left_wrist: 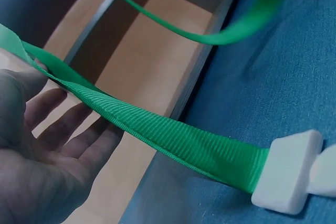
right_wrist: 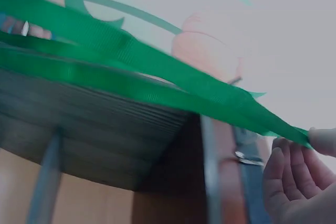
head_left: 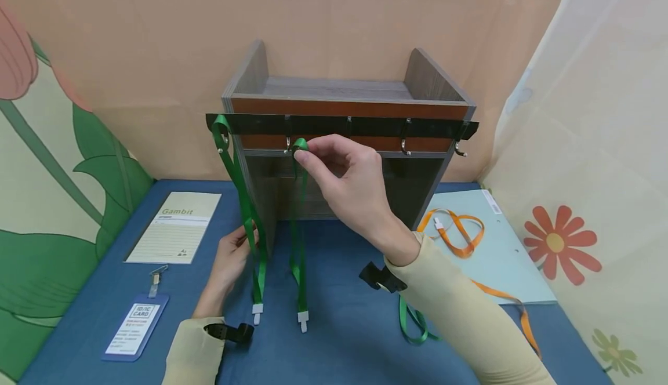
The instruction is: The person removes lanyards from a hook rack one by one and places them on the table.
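My right hand (head_left: 355,179) pinches the top of a green lanyard (head_left: 300,269) between thumb and fingers, just below the second hook (head_left: 287,143) from the left. The lanyard's white clip (head_left: 303,321) dangles at its lower end. Another green lanyard (head_left: 242,199) hangs from the leftmost hook, with a white clip (left_wrist: 289,171) at its bottom. My left hand (head_left: 232,260) is beside this hanging lanyard, low down. In the left wrist view its fingers (left_wrist: 79,135) are loosely extended behind the strap, and the thumb lies close to the strap's edge.
A grey wooden shelf (head_left: 250,77) carries a black hook strip (head_left: 323,124) across its front. At left lie a Gambit notebook (head_left: 177,228) and a blue ID card holder (head_left: 133,324). An orange lanyard (head_left: 459,251) rests on a light blue folder (head_left: 501,240); another green lanyard (head_left: 412,324) lies nearby.
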Demonstrator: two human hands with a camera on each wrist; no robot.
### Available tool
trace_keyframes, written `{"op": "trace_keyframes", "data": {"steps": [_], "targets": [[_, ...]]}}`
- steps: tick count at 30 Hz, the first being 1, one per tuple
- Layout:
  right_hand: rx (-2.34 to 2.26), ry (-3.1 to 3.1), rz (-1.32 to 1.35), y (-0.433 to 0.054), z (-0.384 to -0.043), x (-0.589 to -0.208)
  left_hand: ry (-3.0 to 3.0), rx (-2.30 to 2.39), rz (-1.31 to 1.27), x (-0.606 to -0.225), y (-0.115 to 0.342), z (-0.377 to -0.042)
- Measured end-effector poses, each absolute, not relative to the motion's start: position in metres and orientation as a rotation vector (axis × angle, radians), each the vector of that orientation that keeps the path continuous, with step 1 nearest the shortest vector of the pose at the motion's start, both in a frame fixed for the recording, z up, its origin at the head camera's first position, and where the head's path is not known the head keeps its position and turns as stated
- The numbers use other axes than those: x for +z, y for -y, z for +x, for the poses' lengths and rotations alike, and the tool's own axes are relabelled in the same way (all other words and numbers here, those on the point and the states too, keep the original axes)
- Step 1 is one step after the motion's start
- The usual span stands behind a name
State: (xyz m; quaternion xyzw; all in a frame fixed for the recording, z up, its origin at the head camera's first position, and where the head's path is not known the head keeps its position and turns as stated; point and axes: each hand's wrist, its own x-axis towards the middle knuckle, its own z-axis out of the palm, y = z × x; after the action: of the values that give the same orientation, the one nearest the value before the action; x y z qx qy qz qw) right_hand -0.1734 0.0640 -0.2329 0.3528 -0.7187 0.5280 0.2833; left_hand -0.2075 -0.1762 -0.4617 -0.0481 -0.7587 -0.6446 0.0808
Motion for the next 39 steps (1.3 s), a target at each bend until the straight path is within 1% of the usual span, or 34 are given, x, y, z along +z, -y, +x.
{"op": "trace_keyframes", "data": {"steps": [9,18,24,30,39], "targets": [[1.429,1.873,0.971,-0.086,-0.163,-0.204,2.269,-1.918,-0.144,-0.463,0.177,-0.208],[1.479,1.871,0.985,-0.111,-0.173,-0.194,2.282,-1.917,-0.131,-0.462,0.177,-0.207],[1.544,1.965,0.882,-0.129,-0.172,-0.194,2.275,-1.930,-0.124,-0.461,0.176,-0.207],[1.585,2.016,0.843,-0.142,-0.172,-0.198,2.287,-1.918,-0.123,-0.460,0.176,-0.207],[1.606,2.168,0.825,-0.170,-0.158,-0.220,2.314,-1.920,-0.110,-0.460,0.175,-0.206]]}}
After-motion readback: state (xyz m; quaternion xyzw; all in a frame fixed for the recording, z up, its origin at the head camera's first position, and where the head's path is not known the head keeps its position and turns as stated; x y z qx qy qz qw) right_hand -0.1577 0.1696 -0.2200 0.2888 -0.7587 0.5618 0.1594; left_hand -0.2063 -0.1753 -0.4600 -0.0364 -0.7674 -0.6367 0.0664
